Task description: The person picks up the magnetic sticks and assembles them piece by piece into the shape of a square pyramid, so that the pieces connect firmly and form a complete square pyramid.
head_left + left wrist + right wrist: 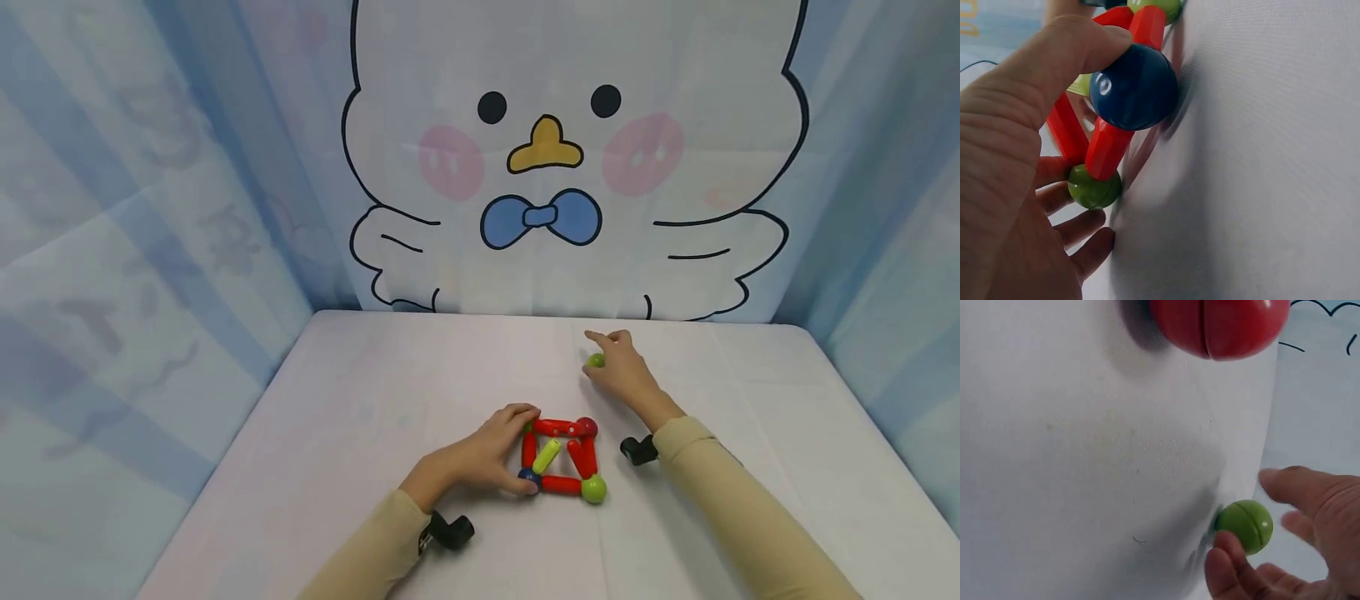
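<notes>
A four-sided frame of red rods (561,485) and coloured balls lies on the table. My left hand (491,450) holds its left side, the thumb on the dark blue ball (1134,87) and the fingers by a green ball (1094,187). A yellow-green rod (547,457) and another red rod (577,458) slant inside the frame. Beyond the frame, my right hand (622,367) is around a loose green ball (1244,526). Its fingertips overlap the ball in the right wrist view, while a gap shows between the ball and the upper digit.
The frame's right corners are a red ball (587,427) and a larger green ball (594,489). A white cloth covers the table (360,383). A printed curtain (420,275) hangs behind its far edge. Black wrist cameras (452,532) sit under both wrists.
</notes>
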Motion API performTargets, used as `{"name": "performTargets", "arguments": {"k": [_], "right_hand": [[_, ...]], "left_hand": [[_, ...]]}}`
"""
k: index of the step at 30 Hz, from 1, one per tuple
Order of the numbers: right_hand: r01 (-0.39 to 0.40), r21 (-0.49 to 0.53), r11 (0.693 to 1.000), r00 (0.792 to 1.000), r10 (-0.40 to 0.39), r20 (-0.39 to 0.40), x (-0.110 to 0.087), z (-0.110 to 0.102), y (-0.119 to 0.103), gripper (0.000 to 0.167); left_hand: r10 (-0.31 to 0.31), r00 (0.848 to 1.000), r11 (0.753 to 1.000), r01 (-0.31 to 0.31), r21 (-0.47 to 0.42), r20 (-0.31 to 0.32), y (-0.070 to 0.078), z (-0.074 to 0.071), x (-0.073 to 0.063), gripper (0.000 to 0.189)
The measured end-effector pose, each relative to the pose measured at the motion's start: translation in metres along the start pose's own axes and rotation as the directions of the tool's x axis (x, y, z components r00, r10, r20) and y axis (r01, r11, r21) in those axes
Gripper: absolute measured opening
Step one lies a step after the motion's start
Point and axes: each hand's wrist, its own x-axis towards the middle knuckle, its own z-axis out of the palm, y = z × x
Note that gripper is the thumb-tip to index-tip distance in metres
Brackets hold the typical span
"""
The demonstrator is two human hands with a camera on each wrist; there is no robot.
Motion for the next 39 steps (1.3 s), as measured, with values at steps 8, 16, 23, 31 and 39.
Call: {"name": "performTargets", "arguments": {"k": [8,16,23,31,39], "right_hand": [[0.038,0.030,0.999,0.998,-0.040,0.048,-0.017,-0.007,0.001,0.033],[0.214,0.196,0.957,0.970,-0.231,0.069,-0.068,-0.028,-0.031,0.039],[0.315,0.216,0.924,0.938,-0.338,0.081,-0.102,-0.025,-0.049,0.040],[0.307,0.233,0.923,0.928,-0.344,0.141,-0.115,-0.013,-0.040,0.052],[0.335,0.239,0.911,0.925,-0.366,0.098,-0.117,-0.007,-0.036,0.039]], "left_hand": [[-0.003,1.000,1.000,0.002,-0.023,-0.005,-0.001,-0.002,0.002,0.106],[-0.002,1.000,0.999,0.001,-0.042,-0.009,-0.006,-0.002,0.001,0.109],[-0.001,1.000,0.999,0.000,-0.045,-0.011,-0.007,-0.002,0.000,0.109],[0.003,1.000,0.999,-0.004,-0.047,-0.011,-0.005,-0.003,0.000,0.109],[0.031,0.999,0.998,-0.032,-0.055,-0.026,-0.005,-0.003,0.001,0.107]]}}
